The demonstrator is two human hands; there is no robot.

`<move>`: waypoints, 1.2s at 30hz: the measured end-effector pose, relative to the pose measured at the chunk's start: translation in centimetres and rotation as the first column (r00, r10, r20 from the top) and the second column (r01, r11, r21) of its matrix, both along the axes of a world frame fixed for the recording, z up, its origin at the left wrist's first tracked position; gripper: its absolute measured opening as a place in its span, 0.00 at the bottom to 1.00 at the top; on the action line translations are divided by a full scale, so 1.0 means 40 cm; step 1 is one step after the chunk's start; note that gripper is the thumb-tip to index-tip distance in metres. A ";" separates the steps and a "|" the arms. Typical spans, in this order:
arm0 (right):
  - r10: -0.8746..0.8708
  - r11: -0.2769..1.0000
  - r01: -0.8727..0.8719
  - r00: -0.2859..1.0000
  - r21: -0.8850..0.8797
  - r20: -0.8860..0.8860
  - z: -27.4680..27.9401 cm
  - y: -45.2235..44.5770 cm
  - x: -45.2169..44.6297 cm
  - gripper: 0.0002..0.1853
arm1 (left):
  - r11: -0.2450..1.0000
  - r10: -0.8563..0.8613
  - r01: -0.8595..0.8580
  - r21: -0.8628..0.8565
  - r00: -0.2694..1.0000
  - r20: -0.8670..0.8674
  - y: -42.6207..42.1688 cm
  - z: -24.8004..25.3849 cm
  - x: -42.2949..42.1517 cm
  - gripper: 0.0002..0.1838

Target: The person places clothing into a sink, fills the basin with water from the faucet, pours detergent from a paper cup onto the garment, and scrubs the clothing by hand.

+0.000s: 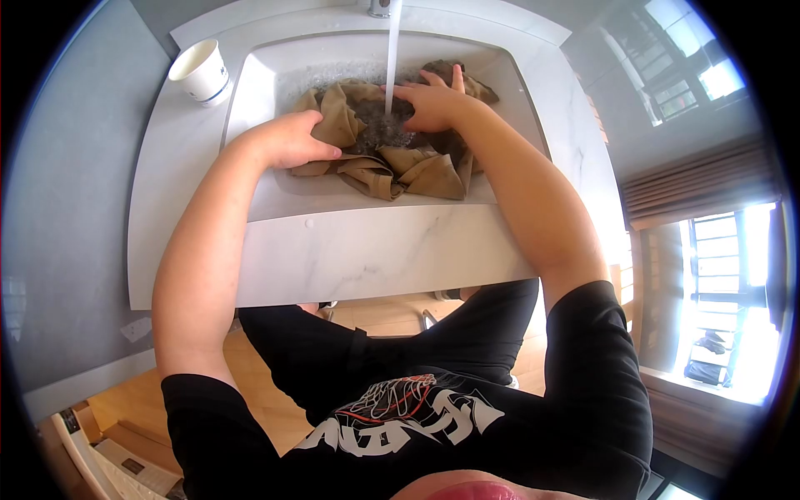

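Note:
A brown cloth (pixel 429 171) lies bunched and wet in the white sink (pixel 258 179). Water (pixel 392 58) runs from the tap (pixel 380 8) onto its middle, with bubbles around it. My left hand (pixel 298 140) rests at the cloth's left side, thumb and fingers apart, the fingertips partly hidden by the fabric. On the right, just beside the stream, my right hand (pixel 432 102) has its fingers spread over a darker part of the cloth.
A white paper cup (pixel 200 72) stands on the marble counter (pixel 175 158) left of the sink. The counter's front edge (pixel 383 254) runs below my forearms. At the right are a window (pixel 721 292) and a brown blind (pixel 700 187).

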State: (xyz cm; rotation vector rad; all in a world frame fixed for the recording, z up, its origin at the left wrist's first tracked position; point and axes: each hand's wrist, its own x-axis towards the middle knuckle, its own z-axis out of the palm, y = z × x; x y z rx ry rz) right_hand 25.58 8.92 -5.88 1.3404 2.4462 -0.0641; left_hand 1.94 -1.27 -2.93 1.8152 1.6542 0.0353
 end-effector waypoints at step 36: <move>-0.003 1.000 0.003 1.000 -0.009 0.007 0.003 -0.001 0.000 0.43 | 0.999 -0.014 0.012 -0.043 0.999 -0.040 0.004 0.007 0.005 0.47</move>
